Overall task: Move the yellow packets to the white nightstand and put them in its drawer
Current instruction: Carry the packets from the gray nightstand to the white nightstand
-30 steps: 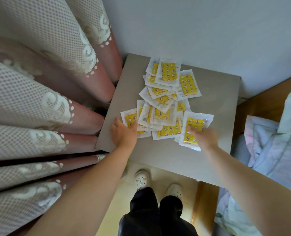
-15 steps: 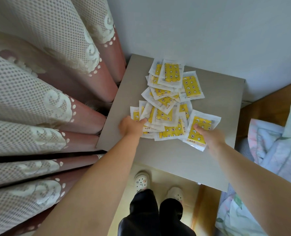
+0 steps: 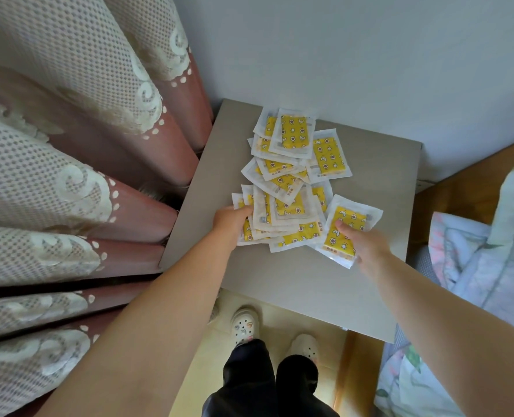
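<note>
On the bench (image 3: 280, 275), the yellow packets (image 3: 292, 176) lie in an overlapping heap. The left grip (image 3: 230, 219) curls round several at the heap's near-left edge, thumb on top. The right grip (image 3: 365, 243) pinches a single packet (image 3: 344, 228) at the near-right corner, against the heap

Soft, even daylight, faint shadows, sharp centre, wide-angle bending at edges.

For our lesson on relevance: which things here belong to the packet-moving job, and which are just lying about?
Job: yellow packets, left hand, right hand, grey tabletop.
Lying about: lace curtain, floral bedding, white clogs.
</note>
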Available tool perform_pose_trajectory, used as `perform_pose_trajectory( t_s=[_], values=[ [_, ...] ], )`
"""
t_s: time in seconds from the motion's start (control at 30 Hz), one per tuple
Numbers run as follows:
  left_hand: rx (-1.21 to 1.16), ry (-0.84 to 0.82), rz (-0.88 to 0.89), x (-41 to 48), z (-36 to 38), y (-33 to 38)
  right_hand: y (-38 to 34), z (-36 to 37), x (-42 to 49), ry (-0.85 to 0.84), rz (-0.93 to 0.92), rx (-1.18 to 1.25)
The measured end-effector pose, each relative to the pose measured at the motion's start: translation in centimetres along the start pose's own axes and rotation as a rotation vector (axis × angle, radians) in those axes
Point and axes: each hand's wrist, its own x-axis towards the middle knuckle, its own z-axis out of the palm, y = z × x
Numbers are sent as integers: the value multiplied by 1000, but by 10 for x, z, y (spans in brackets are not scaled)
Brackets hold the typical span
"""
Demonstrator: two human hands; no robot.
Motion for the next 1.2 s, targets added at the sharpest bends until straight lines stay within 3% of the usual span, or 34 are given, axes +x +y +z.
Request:
perform_pose_trajectory(
  t_s=[0.2, 0.43, 0.53, 0.67, 0.87, 1.03, 1.2],
  values=[
    [14, -83, 110, -11, -5, -9, 4, 8, -2, 74, -58, -64],
    [-67, 108, 262, -35, -8, -15, 3, 9, -10, 86, -90, -95],
    [-65, 181, 365, -51, -13, -16, 2, 5, -15, 22, -55, -71],
    [-48, 159, 442, -68, -17, -17, 3, -7, -26, -114, 26, 137],
    [-107, 107, 408, -83, -19, -17, 8, -34, -39, -273, 42, 386],
    [-219, -61, 264, -97, -11, -26, -4, -35, -66, -462, 55, 540],
    [-163, -235, 202, -122, -11, -36, -16, -27, -95, -587, 104, 383]
  ],
)
